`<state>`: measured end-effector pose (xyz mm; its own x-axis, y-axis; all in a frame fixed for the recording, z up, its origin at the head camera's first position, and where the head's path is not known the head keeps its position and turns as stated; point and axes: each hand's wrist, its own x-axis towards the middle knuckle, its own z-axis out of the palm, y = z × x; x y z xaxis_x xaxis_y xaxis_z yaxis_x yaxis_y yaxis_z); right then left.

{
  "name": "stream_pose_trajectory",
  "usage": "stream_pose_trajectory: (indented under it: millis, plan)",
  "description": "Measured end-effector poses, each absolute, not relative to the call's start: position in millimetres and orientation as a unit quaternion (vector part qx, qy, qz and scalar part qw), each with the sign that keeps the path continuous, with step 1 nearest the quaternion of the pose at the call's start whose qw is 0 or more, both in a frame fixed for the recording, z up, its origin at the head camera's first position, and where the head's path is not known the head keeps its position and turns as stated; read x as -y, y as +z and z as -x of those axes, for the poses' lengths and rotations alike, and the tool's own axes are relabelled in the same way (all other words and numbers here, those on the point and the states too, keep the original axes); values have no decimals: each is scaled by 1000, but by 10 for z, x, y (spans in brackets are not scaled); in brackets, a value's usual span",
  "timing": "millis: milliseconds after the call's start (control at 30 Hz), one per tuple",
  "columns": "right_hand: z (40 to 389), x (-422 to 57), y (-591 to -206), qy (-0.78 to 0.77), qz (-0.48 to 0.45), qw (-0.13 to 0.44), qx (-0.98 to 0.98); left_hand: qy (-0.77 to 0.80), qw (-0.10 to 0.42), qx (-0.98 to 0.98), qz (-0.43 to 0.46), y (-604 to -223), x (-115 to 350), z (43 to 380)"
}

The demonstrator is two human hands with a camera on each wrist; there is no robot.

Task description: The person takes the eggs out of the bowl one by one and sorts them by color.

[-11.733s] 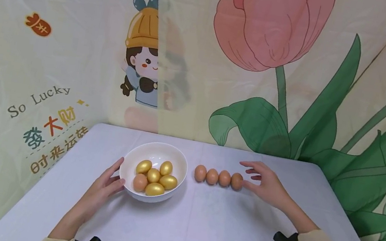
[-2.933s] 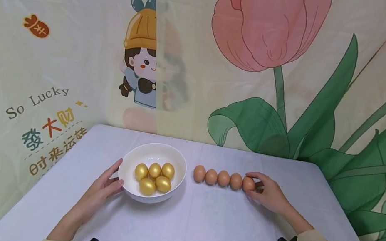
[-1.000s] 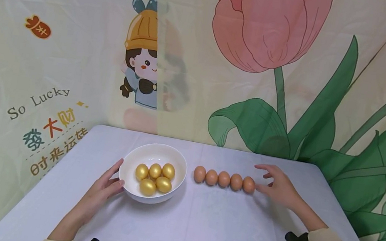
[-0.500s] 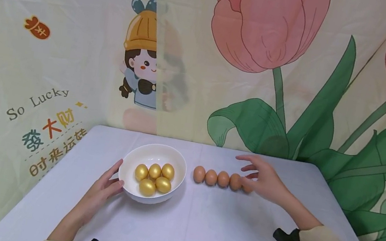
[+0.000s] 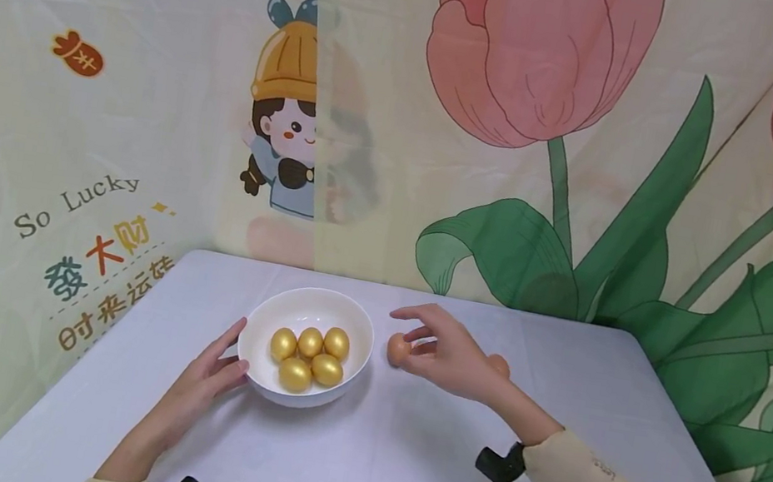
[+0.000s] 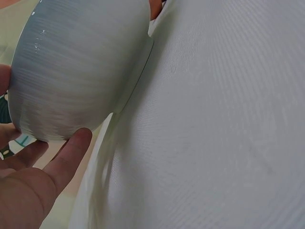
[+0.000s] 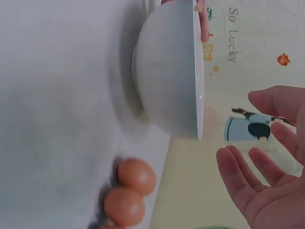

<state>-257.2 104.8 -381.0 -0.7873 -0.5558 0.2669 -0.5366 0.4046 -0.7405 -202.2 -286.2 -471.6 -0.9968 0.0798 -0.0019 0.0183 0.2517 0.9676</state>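
Note:
A white bowl [image 5: 301, 399] stands left of centre with several gold eggs [image 5: 295, 374] lying in it. My left hand [image 5: 200, 384] rests on the bowl's left side, its fingertips touching the outer wall in the left wrist view. My right hand [image 5: 447, 360] hangs in the air over the row of brown eggs, holding nothing, fingers apart and pointing toward the bowl. It hides the middle of that row in the head view; one brown egg [image 5: 398, 350] shows at the left end, another at the right. Two brown eggs [image 7: 137, 176] show fully in the right wrist view.
A white cloth covers the table [image 5: 365, 474]. Behind it hangs a printed backdrop [image 5: 378, 105] with tulips, a cartoon figure and lettering. Black wrist cameras [image 5: 501, 463] sit at both sleeves.
One brown egg has left the bowl and a fifth-place brown egg now ends the row, set down and released by my right hand. That hand has since moved left toward the bowl.

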Motion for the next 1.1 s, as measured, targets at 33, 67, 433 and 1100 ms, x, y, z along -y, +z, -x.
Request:
stream_pose_trajectory:
  millis: [33, 67, 433, 1100]
  plan:
    - [2569, -976, -3812, -440, 329, 15, -835, 611, 25, -791, -31, -4716, 2863, 2023]
    - [2574, -907, -3818, -442, 332, 17, -833, 611, 25, -791, -31, -4715, 2863, 2024]
    - [2728, -284, -3919, -460, 336, 56, -820, 613, 25, -789, -39, -4710, 2864, 2028]
    - [2908, 413, -4182, -477, 287, 119, -822, 608, 29, -792, -36, -4714, 2883, 2023]
